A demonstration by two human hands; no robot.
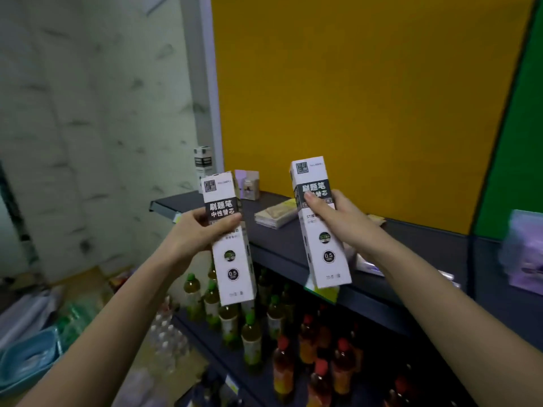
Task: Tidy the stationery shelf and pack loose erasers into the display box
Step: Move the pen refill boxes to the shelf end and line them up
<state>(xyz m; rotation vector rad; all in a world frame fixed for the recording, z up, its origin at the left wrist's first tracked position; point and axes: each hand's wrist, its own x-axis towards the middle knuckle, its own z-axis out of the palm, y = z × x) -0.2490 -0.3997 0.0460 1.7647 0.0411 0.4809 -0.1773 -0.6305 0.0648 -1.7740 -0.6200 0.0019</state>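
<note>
My left hand [195,230] grips a tall white refill box [232,259] with black print, held upright in front of the dark shelf's left end. Another white refill box [324,248] of the same kind is upright in my right hand [332,212], above the dark grey shelf [411,239]. On the shelf behind them stands a small lilac and tan display box [248,184]. A flat tan packet stack [277,214] lies between the two held boxes. No loose erasers are clearly visible.
A third white refill box [203,163] stands at the shelf's back left corner. Lilac packets [526,254] sit at the right. Bottled drinks [279,333] fill the lower shelf. A blue basket [26,356] lies on the floor left. Yellow and green panels back the shelf.
</note>
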